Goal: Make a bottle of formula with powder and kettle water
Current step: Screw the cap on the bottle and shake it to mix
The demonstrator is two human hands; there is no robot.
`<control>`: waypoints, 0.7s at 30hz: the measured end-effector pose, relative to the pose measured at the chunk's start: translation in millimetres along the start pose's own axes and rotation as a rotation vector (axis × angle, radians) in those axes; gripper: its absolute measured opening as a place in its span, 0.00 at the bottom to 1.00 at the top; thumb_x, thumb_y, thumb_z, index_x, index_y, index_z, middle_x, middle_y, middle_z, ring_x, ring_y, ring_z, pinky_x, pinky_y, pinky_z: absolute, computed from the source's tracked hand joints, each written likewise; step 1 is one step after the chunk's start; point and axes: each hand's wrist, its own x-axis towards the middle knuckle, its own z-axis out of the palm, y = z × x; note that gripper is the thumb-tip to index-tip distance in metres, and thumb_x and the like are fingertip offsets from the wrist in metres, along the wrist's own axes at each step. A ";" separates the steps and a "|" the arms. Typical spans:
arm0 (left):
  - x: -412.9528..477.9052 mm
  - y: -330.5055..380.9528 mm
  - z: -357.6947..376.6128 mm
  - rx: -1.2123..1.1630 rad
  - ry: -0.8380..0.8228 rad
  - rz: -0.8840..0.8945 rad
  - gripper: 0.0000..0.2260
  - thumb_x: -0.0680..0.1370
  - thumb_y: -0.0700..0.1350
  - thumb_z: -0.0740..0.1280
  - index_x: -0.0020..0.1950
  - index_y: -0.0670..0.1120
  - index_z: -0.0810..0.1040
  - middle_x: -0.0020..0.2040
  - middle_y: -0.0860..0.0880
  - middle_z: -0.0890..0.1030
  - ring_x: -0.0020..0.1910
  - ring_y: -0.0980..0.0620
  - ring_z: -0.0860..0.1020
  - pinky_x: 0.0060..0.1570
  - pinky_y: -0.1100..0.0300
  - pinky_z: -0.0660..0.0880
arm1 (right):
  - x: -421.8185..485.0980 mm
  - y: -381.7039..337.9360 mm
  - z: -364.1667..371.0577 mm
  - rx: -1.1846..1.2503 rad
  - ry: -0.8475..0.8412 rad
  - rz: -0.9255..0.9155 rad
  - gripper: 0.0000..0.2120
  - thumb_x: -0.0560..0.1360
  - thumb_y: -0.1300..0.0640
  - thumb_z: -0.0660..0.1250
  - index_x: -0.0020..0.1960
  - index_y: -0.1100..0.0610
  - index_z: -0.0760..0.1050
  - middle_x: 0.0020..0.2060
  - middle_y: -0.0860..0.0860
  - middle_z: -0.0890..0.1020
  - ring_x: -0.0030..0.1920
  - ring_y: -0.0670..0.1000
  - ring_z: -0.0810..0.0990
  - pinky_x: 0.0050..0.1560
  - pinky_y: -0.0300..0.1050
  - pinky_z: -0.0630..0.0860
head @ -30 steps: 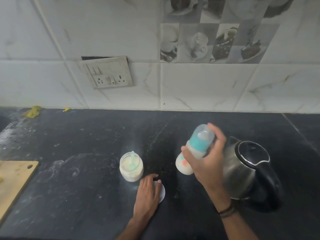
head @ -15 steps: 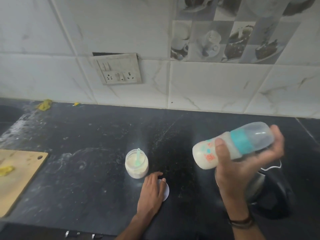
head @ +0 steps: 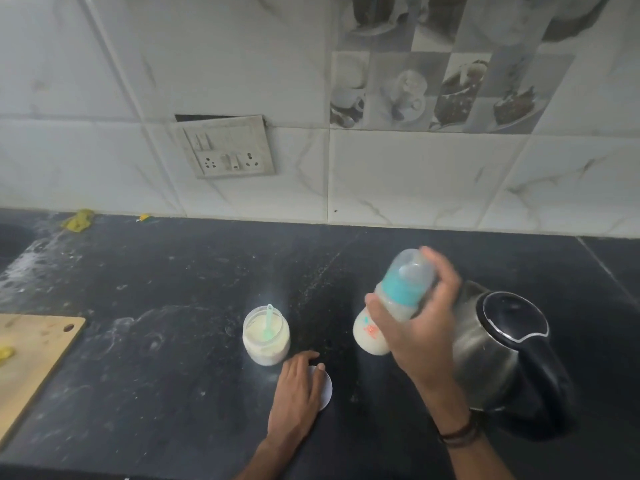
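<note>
Head view: right hand [head: 424,332] grips baby bottle [head: 403,292], swung from sideways to cap-up before the kettle [head: 498,351]; left hand [head: 298,393] flat on white lid [head: 326,388].

Dim, flat indoor light w/ cool grey-blue cast; source can't be told. Right hand [head: 420,327] and the bottle [head: 398,299] it grips are smeared by motion blur, esp. fingers [head: 446,271]; left hand [head: 299,393] is sharper. Soft sheen on kettle [head: 485,355] right of right hand, faint pale glare on counter [head: 270,289] ahead of left hand. Tile lines [head: 328,181] beyond both hands bow: wide-angle distortion; shadows weak, bottom edge near wrists darkest
</note>
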 end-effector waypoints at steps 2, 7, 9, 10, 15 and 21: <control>0.3 0.5 0.4 0.008 0.005 -0.003 0.07 0.84 0.48 0.62 0.61 0.54 0.73 0.59 0.64 0.73 0.62 0.65 0.68 0.63 0.69 0.63 | 6.0 -10.6 -6.9 0.057 0.145 -0.097 0.42 0.67 0.57 0.79 0.72 0.55 0.58 0.66 0.33 0.68 0.60 0.34 0.73 0.60 0.34 0.74; 0.0 0.0 1.5 0.020 0.008 -0.005 0.07 0.84 0.47 0.63 0.61 0.52 0.75 0.59 0.62 0.74 0.60 0.63 0.69 0.62 0.73 0.60 | 15.5 -10.4 -6.1 0.002 0.241 -0.117 0.42 0.68 0.60 0.76 0.72 0.61 0.54 0.65 0.44 0.66 0.61 0.33 0.73 0.59 0.34 0.75; 0.4 -0.7 1.2 0.012 0.009 0.001 0.07 0.84 0.47 0.63 0.61 0.52 0.75 0.58 0.62 0.74 0.60 0.63 0.69 0.63 0.69 0.62 | 11.0 -4.0 -0.7 -0.006 0.096 0.027 0.42 0.67 0.60 0.81 0.72 0.45 0.60 0.63 0.34 0.71 0.60 0.35 0.76 0.61 0.46 0.78; 0.5 -0.9 0.8 0.003 0.009 -0.011 0.07 0.84 0.48 0.63 0.61 0.53 0.74 0.58 0.63 0.74 0.61 0.64 0.69 0.63 0.68 0.63 | 7.0 -3.0 -1.7 0.011 0.104 0.035 0.42 0.66 0.59 0.81 0.71 0.42 0.61 0.63 0.32 0.71 0.61 0.38 0.77 0.61 0.54 0.78; 0.5 0.7 1.1 0.006 0.000 -0.039 0.07 0.84 0.50 0.61 0.62 0.56 0.72 0.58 0.67 0.72 0.63 0.64 0.69 0.62 0.68 0.63 | 4.9 -24.9 -15.0 0.062 0.445 -0.157 0.41 0.71 0.46 0.75 0.73 0.54 0.54 0.69 0.55 0.67 0.62 0.59 0.76 0.56 0.59 0.79; -0.7 0.8 -1.0 0.015 0.006 0.013 0.11 0.83 0.53 0.58 0.62 0.51 0.75 0.60 0.60 0.76 0.62 0.61 0.70 0.64 0.62 0.67 | 2.0 -12.9 -7.0 -0.013 0.203 -0.077 0.41 0.67 0.54 0.78 0.72 0.51 0.59 0.65 0.35 0.69 0.62 0.34 0.73 0.63 0.39 0.74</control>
